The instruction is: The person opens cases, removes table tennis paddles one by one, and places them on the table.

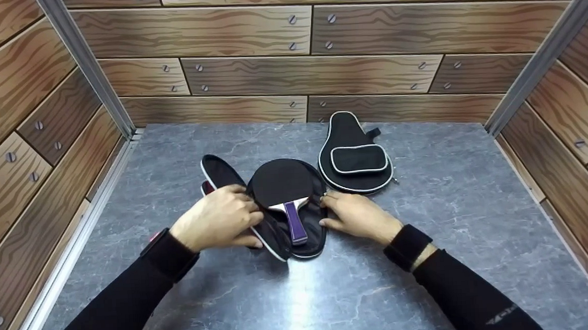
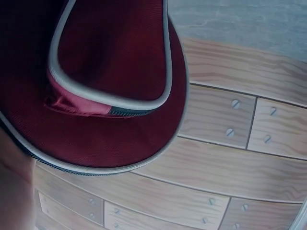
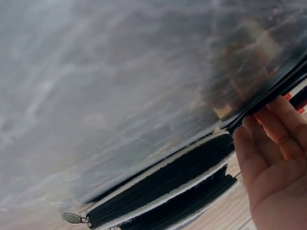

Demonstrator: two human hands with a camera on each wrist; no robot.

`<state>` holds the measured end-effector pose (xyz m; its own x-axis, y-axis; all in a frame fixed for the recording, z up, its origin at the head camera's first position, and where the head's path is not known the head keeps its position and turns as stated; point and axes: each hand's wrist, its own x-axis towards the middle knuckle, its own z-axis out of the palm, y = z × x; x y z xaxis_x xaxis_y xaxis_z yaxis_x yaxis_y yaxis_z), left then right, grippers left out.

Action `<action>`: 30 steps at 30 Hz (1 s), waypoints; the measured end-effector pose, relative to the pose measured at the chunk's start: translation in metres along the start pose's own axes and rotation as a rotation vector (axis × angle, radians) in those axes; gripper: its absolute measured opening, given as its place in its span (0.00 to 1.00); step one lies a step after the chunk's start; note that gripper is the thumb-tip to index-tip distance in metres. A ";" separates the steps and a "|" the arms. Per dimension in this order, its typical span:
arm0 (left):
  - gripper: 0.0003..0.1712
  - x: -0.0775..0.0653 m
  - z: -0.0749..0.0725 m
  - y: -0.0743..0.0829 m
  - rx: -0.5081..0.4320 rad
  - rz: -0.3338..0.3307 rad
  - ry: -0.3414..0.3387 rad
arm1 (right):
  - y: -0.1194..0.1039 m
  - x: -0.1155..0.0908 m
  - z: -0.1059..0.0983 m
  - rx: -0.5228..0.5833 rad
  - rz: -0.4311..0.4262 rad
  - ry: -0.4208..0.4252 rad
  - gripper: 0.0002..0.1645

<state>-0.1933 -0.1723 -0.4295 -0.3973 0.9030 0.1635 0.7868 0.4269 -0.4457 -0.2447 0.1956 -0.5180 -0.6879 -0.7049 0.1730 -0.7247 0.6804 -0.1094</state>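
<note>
A table tennis bat case (image 1: 317, 244) lies unfolded on the grey floor, its black lining showing. On that lining rests a table tennis bat (image 1: 282, 183), black rubber up, its purple handle toward me. My left hand (image 1: 221, 216) grips the raised flap (image 1: 219, 171), fingers over the inner side. The left wrist view shows the flap's dark red outside (image 2: 120, 139) with a white-piped pocket (image 2: 115, 52). At the case's right rim is my right hand (image 1: 357, 214), fingertips and thumb tip touching the edge. In the right wrist view its fingers (image 3: 252, 148) look fairly straight.
A second bat case (image 1: 342, 130), black with white piping and a front pocket (image 1: 359, 159), lies behind my right hand, close to the unfolded one. Wood-patterned walls (image 1: 249, 77) surround the grey marbled floor (image 1: 455, 176), with metal rails (image 1: 87, 60) at the corners.
</note>
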 end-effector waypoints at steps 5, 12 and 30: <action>0.29 -0.013 -0.005 0.010 -0.097 -0.053 -0.020 | -0.001 0.001 -0.003 -0.004 0.003 -0.003 0.23; 0.23 -0.019 -0.016 0.018 -0.263 -0.151 -0.118 | -0.001 0.002 -0.004 -0.003 0.014 -0.006 0.22; 0.65 -0.035 0.024 0.023 -0.523 -0.273 -0.435 | 0.000 0.003 -0.002 0.031 -0.012 -0.035 0.26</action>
<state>-0.1727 -0.1955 -0.4665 -0.6777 0.7064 -0.2043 0.7121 0.6997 0.0572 -0.2468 0.1944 -0.5153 -0.6798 -0.7198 0.1404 -0.7334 0.6656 -0.1381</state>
